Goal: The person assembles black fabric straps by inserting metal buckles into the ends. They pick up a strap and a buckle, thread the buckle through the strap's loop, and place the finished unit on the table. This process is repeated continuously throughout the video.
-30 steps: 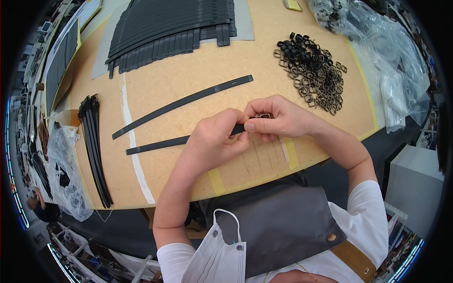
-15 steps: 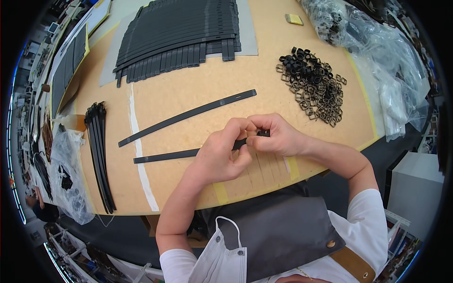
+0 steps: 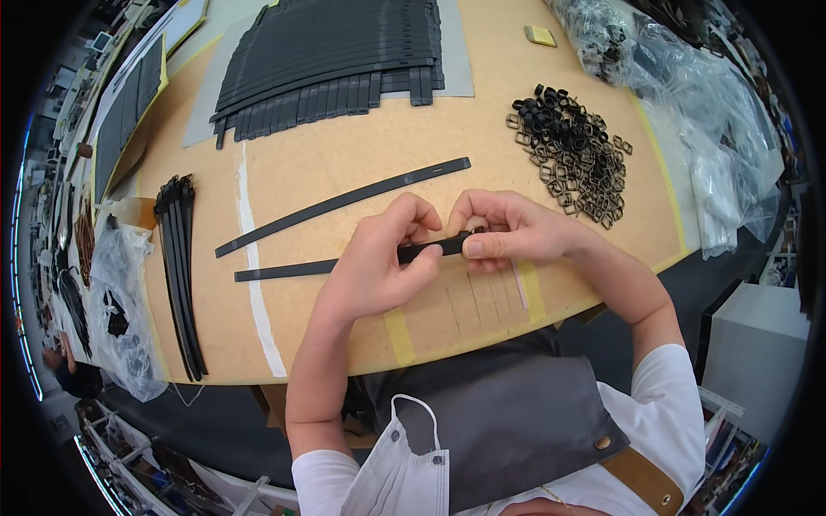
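Observation:
A narrow black strap [image 3: 286, 271] runs from the left across the table and behind my left hand [image 3: 366, 262] to my right hand [image 3: 520, 232]. My left thumb and fingers are closed around the strap. My right hand pinches its end, where a small metal buckle [image 3: 477, 230] shows partly between the fingers. How the strap passes through the buckle is hidden. Farther off lies a second black strap [image 3: 344, 204], flat and slanted, with a slot near its right end. No hand touches it.
At the right is a pile of bronze buckles [image 3: 589, 176] and black keeper loops [image 3: 544, 116]. Stacked black straps [image 3: 327, 64] lie at the back. A strap bundle [image 3: 178, 275] and a plastic bag [image 3: 129, 301] are at the left; more clear plastic [image 3: 714, 129] covers the right edge.
My left hand has shifted left along the strap, away from my right hand. More of the strap shows between them, and its free end sits slightly farther left and away from me.

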A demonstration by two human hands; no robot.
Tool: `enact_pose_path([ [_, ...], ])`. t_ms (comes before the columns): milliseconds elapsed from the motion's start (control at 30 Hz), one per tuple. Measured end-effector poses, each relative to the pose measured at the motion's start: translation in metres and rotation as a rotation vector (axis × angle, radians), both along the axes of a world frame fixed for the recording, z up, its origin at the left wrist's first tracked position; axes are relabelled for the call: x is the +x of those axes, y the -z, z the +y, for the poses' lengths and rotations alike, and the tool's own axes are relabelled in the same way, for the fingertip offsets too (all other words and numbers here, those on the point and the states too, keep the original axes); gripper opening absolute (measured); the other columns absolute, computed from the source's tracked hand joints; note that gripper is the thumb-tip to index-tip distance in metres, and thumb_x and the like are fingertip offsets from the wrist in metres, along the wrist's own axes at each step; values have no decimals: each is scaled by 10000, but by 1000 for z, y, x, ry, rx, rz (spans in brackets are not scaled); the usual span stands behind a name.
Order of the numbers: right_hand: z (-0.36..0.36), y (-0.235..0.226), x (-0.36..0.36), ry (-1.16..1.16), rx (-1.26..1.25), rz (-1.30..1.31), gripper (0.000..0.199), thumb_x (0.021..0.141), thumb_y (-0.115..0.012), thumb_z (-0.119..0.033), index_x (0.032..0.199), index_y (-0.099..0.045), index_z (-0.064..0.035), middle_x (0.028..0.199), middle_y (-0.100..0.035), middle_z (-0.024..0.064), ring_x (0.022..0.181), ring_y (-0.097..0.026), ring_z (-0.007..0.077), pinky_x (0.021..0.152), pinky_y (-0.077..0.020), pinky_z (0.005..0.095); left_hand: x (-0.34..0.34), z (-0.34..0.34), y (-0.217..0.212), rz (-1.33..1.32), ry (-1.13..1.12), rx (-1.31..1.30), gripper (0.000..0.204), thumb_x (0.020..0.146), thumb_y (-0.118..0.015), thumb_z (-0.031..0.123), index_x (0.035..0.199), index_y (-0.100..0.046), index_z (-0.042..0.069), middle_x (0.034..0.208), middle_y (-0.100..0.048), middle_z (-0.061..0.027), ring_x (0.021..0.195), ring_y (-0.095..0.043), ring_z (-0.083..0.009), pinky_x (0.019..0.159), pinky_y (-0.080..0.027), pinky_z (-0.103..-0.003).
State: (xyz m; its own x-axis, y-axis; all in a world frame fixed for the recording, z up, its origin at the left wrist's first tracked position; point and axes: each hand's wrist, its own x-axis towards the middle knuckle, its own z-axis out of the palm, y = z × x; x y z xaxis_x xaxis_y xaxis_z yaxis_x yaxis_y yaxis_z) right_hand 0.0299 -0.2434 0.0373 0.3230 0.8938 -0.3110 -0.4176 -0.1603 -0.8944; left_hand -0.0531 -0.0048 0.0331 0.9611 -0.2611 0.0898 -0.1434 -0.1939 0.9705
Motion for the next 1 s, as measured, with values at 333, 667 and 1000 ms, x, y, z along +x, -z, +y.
enact_pose_path([
  [333, -1, 6, 1, -58, -79, -72, 311, 1039, -694, -306, 1124, -606, -20, 896, -720, 56, 794, -676, 87, 705, -553, 247, 2, -9, -5, 142, 224, 40, 309, 1016, -673, 236, 818, -623, 4, 629, -462, -5, 606, -395, -81, 538, -326, -289],
  [667, -2, 6, -3, -139, 24, -303, 372, 1044, -662, -400, 947, -667, -41, 763, -623, 4, 702, -594, 77, 632, -470, 260, 1, -11, 0, 186, 241, -15, 280, 986, -693, 181, 793, -672, -20, 600, -497, 7, 579, -416, -58, 512, -330, -272],
  [1000, -3, 17, -7, -66, 53, -250, 347, 1032, -673, -405, 949, -702, -69, 753, -630, -21, 680, -574, 56, 596, -443, 252, 2, -3, -4, 362, 241, 29, 239, 1022, -685, 166, 871, -712, -18, 684, -608, 11, 618, -524, -59, 549, -394, -235],
])
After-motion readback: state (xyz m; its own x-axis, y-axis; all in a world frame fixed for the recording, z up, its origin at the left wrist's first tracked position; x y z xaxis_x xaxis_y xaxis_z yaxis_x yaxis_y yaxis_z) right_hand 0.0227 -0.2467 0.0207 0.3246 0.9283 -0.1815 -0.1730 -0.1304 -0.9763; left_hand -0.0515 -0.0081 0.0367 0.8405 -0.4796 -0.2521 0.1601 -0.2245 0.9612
